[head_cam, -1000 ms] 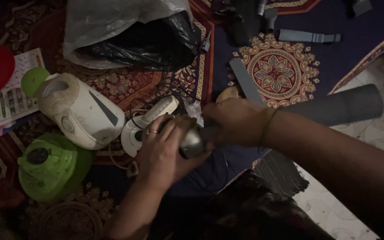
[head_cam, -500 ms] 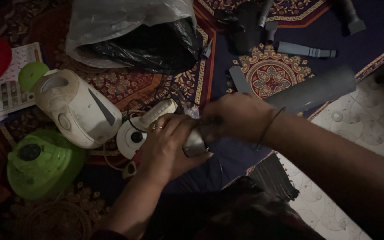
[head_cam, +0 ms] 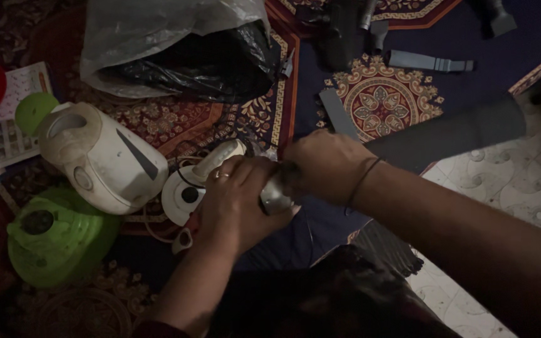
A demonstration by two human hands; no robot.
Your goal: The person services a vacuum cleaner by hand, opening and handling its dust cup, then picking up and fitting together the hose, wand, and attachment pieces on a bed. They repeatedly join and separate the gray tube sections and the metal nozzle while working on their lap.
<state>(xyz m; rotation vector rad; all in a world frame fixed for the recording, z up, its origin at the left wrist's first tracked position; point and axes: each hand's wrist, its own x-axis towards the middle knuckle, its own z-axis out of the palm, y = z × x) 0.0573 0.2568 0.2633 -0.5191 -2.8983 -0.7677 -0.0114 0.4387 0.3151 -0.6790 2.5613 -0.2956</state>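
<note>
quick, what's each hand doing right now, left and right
Left hand: closed around a small metal part.
Right hand: closed on the same metal part from the other side.

Glossy white plastic kettle (head_cam: 104, 159); shiny, probably metal cylinder (head_cam: 275, 195); woven patterned carpet (head_cam: 383, 100).

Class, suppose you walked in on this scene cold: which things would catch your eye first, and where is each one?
At the centre, the left hand and right hand close together on a small shiny metal part. To the left lies a white electric kettle on its side on the patterned carpet, with a bright green plastic appliance part below it. At the top sits a crumpled plastic bag.
</note>
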